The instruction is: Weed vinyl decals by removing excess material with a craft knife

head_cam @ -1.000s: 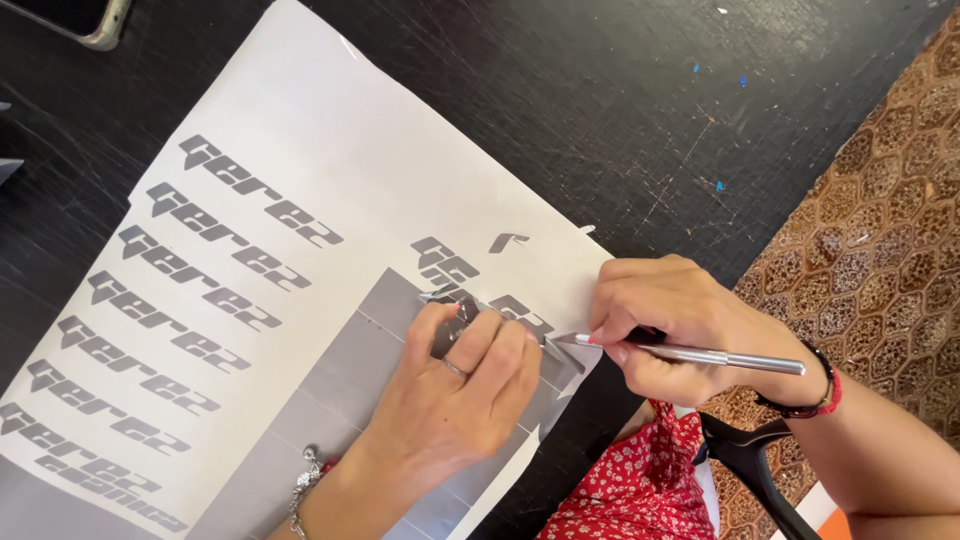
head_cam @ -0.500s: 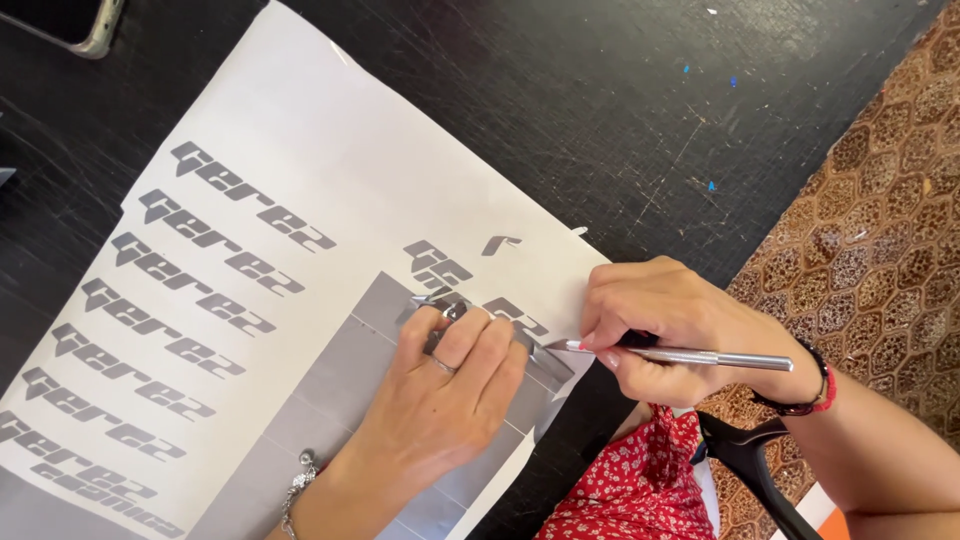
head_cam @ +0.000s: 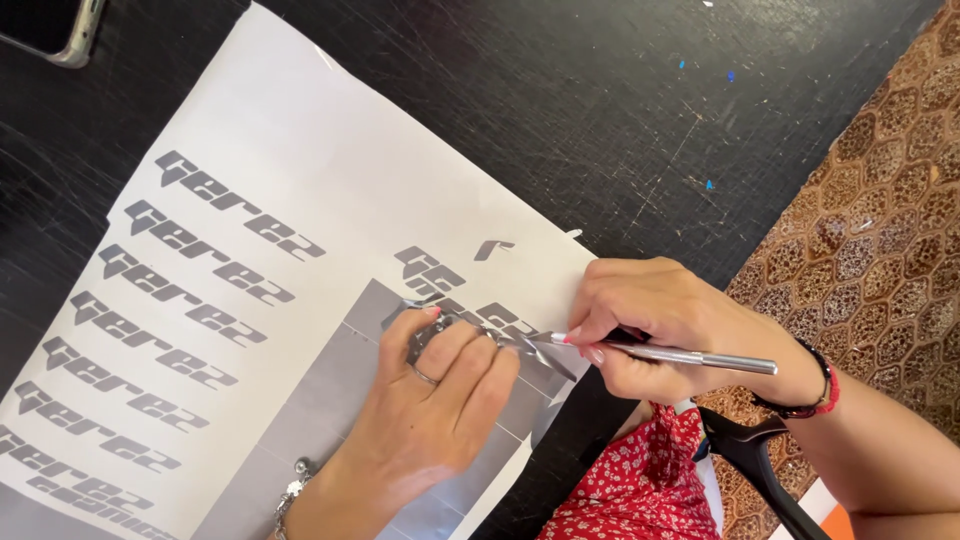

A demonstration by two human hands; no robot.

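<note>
The slim silver tool (head_cam: 660,353) lies nearly level, its tip pointing toward the left hand (head_cam: 440,400). The right hand (head_cam: 660,320) grips it closed like a pen. The left hand's flat, open fingers press the grey vinyl sheet (head_cam: 330,390) beside the tip. The sheet's edge is just under the right hand; beyond it lies bare black table (head_cam: 560,110).

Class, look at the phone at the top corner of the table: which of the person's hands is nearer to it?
Left. The left hand presses on the grey vinyl sheet, closer to the phone; the right hand, holding the silver tool, lies farther off.
</note>
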